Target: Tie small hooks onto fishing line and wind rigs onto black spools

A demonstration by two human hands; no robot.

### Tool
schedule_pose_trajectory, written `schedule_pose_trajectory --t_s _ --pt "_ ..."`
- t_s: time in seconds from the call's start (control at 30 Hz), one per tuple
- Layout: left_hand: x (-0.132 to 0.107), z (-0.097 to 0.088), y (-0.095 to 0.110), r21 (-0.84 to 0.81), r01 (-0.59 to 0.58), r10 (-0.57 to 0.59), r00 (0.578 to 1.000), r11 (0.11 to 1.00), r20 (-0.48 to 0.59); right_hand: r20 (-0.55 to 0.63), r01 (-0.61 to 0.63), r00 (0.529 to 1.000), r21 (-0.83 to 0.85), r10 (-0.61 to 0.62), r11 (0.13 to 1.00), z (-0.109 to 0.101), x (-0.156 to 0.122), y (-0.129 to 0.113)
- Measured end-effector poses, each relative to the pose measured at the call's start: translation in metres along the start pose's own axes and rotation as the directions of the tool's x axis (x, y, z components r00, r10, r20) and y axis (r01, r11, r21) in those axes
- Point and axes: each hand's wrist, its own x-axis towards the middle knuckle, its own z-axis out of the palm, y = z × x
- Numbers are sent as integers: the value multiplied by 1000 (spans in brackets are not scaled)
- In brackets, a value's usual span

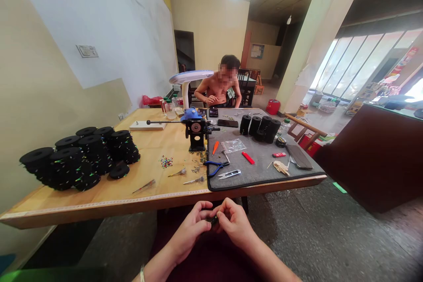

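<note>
Below the table's front edge, my left hand (192, 228) and my right hand (234, 224) meet at the fingertips. Between them is a small dark object (213, 220), mostly covered by my fingers, so I cannot make out its kind. My left thumb and fingers curl around its left side, and my right thumb and forefinger pinch its right side. On the table's near part lie blue-handled pliers (215, 166), thread snips (229, 174), a red lighter (248, 157) and an orange-handled tool (215, 147).
Black foam spools (94, 147) are stacked on the wooden table (109, 196) at left; more spools (261, 127) stand on the grey mat (261, 176). A black winding device (196, 134) and a lamp (190, 77) are in the middle. A person (222, 86) sits opposite.
</note>
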Motion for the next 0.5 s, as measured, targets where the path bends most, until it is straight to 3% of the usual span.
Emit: schedule_pose_trajectory --t_s 0.17,0.5 --pt "0 1 0 -44 -23 25 999 999 33 3 3 1000 -7 -3 1000 0 -1 2" --pt "-1 3 1 159 -51 57 998 986 -31 18 75 997 -178 -73 981 -1 -2 2"
